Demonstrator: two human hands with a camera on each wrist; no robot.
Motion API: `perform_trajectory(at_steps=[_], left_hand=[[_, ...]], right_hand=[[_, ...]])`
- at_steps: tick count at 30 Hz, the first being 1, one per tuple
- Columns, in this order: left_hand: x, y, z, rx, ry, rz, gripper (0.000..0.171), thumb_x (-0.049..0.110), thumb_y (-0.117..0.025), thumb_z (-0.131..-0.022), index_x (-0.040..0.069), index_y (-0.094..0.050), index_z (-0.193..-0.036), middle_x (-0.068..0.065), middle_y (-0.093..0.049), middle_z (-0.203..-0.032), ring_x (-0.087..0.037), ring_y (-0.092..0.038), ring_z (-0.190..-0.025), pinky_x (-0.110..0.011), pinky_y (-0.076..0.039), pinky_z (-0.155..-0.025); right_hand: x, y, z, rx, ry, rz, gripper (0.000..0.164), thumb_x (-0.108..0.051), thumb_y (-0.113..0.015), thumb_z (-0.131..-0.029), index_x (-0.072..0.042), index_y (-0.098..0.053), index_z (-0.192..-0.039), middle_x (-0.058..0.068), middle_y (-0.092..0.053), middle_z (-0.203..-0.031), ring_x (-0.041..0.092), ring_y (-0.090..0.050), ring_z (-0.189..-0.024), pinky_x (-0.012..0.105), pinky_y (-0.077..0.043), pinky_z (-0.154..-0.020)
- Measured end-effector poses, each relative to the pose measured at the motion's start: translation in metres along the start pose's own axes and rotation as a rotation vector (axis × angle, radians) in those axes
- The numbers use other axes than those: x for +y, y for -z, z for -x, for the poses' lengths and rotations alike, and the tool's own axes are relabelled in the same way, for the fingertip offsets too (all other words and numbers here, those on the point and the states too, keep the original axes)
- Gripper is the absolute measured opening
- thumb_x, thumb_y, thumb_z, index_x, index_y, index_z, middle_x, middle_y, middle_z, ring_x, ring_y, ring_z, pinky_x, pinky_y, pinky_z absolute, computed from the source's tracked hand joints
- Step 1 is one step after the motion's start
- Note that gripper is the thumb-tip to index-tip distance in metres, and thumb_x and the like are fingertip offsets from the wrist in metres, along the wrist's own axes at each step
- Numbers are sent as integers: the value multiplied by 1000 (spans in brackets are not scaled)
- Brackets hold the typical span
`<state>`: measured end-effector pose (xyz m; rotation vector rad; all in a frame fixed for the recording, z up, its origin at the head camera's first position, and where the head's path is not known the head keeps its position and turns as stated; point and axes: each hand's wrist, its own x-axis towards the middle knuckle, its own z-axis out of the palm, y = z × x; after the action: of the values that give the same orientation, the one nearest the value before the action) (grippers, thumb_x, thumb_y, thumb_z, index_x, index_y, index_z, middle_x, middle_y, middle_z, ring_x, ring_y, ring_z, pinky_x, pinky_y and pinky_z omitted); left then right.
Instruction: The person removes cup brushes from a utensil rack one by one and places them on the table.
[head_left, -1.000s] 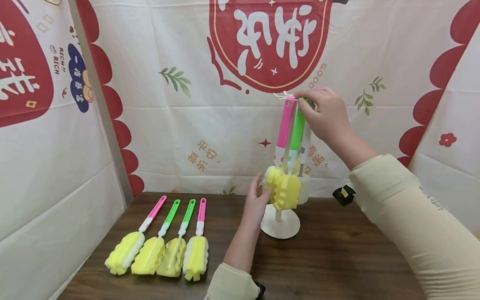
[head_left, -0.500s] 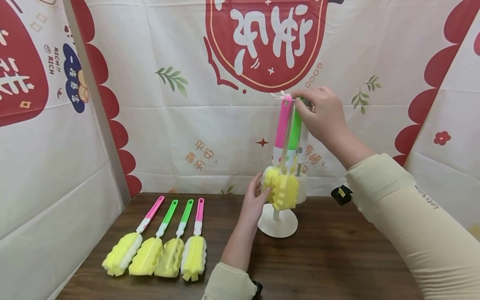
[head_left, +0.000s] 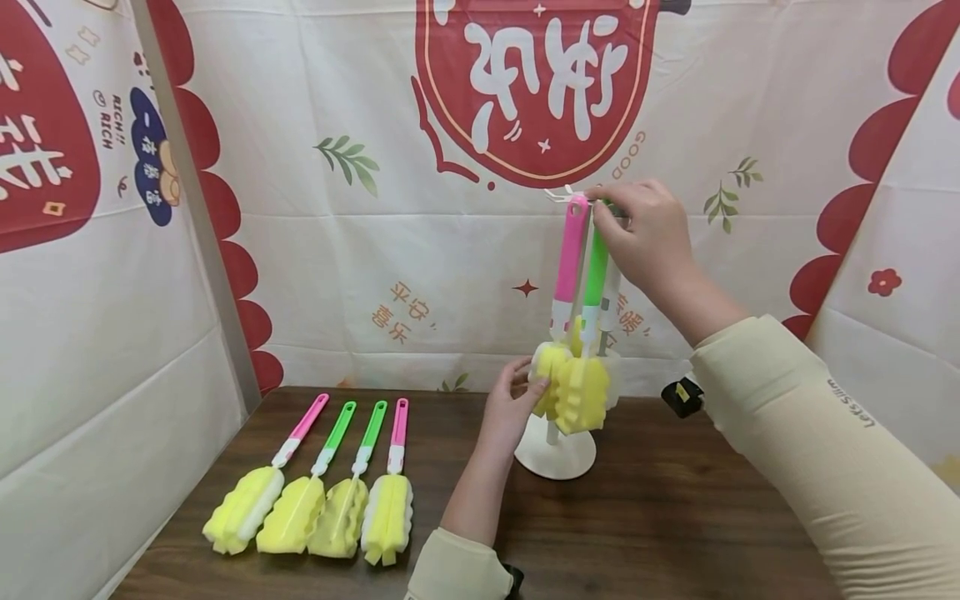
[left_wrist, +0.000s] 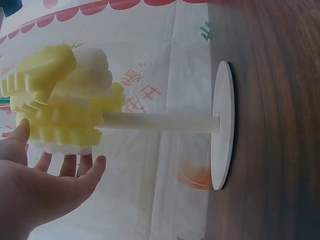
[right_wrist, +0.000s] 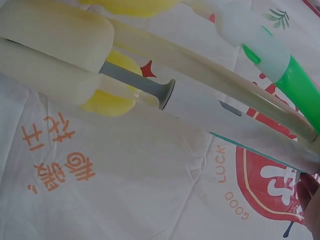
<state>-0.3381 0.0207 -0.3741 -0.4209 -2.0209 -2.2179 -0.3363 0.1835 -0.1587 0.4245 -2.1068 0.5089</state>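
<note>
Several sponge bottle brushes hang from a white stand (head_left: 566,458). My right hand (head_left: 648,225) pinches the top of a green-handled bottle brush (head_left: 597,271) at the stand's hooks. Its yellow sponge hangs in front. My left hand (head_left: 513,408) holds the yellow-and-white sponge of the pink-handled bottle brush (head_left: 572,258) from the left; in the left wrist view the thumb lies on the sponge and the fingers curve under it. A grey-and-white brush (right_wrist: 200,110) hangs behind, beside the stand's pole (right_wrist: 210,72). My right fingertips lie mostly outside the right wrist view.
On the dark wooden table (head_left: 675,517), a row of brushes lies at left: a pink-handled one (head_left: 243,508), two green-handled ones (head_left: 292,512) and another pink-handled one (head_left: 387,517). A printed cloth (head_left: 450,250) hangs close behind the stand.
The green-handled brush has shifted slightly down and to the right on the stand, its sponge sitting lower. The pink-handled brush's sponge has moved slightly too. Both hands keep nearly the same place.
</note>
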Motion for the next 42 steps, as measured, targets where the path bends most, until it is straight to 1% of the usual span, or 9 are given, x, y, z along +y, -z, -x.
perform_trajectory(at_steps=[5,7,9,13,17,25,28,35,42], left_hand=[[2,2,-1,5,-59,-91,53,32,-74,-88,17,-55,-135,-6,-59,-114,-19,-58,-99,-35,-52,-80],[2,3,-2,2,-78,-119,52,32,-74,-87,17,-56,-134,-5,-60,-114,-19,-58,-98,-34,-53,-79],[2,5,-1,-2,-91,-127,49,31,-73,-89,17,-57,-133,-5,-61,-116,-19,-58,-99,-34,-53,-80],[4,8,-2,10,-116,-121,42,25,-70,-92,12,-60,-131,-6,-62,-118,-22,-58,-102,-36,-53,-82],[6,10,-2,37,-117,-103,36,20,-67,-93,8,-63,-127,-8,-62,-116,-24,-59,-103,-35,-54,-80],[9,12,-3,91,-77,-70,28,14,-63,-96,7,-65,-122,-8,-60,-117,-26,-56,-105,-34,-55,-77],[11,13,-2,107,-83,-77,25,12,-62,-96,6,-65,-121,-7,-60,-115,-26,-55,-104,-34,-55,-75],[14,14,1,113,-117,-79,21,7,-59,-96,5,-66,-116,-8,-60,-112,-24,-55,-99,-32,-54,-69],[16,16,2,129,-126,-69,20,5,-59,-96,4,-66,-115,-9,-60,-111,-23,-54,-97,-32,-54,-69]], right_hand=[[-1,-1,-1,6,0,6,38,-30,-46,-98,-11,-70,-121,9,-69,-106,23,-49,-103,39,-50,-69],[-1,-1,-1,8,0,5,38,-30,-46,-98,-11,-70,-121,9,-69,-106,23,-49,-103,40,-50,-69],[-1,-1,-1,9,-1,4,38,-30,-46,-98,-11,-70,-120,9,-69,-106,23,-50,-103,40,-51,-69],[-1,-2,-1,11,-3,-2,38,-29,-46,-97,-10,-70,-120,10,-69,-106,23,-49,-104,41,-52,-70],[-2,-2,0,13,0,-2,38,-29,-46,-98,-10,-70,-120,10,-69,-106,24,-49,-104,41,-51,-71],[-2,-3,0,11,-14,4,38,-29,-46,-98,-11,-70,-121,10,-68,-104,23,-49,-105,41,-52,-71],[-2,-3,0,12,-11,6,38,-29,-46,-98,-11,-70,-122,10,-67,-104,24,-49,-105,41,-51,-72],[-2,-3,1,16,6,7,37,-28,-48,-97,-11,-70,-121,10,-68,-104,24,-49,-106,40,-48,-72],[-4,-2,3,15,-1,3,37,-28,-48,-96,-12,-69,-122,9,-67,-106,23,-48,-105,39,-48,-70]])
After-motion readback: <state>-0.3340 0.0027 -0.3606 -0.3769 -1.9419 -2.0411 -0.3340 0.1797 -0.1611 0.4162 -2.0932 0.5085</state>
